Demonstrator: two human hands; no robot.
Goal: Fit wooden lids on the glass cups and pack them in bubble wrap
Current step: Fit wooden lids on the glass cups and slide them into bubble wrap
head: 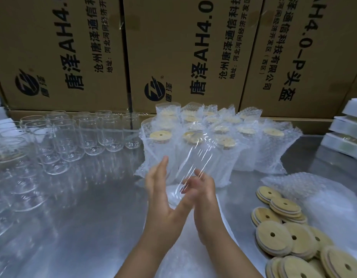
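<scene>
A clear glass cup [194, 157] with a wooden lid [191, 135] on it is held tilted away from me above the metal table [83, 217]. My left hand [159, 193] lies against the cup's left side near its base, fingers straight. My right hand [205, 197] grips the base from the right, its fingers and thumb blurred by motion. Loose wooden lids [283, 237], each with a small hole, lie piled at the right front. Behind them is a heap of bubble wrap [313, 189].
Several empty glass cups [73, 135] stand at the left and back left. Several wrapped, lidded cups [243, 141] stand behind my hands. Printed cardboard boxes [173, 57] wall off the back. White boxes [348, 137] are stacked at the right edge.
</scene>
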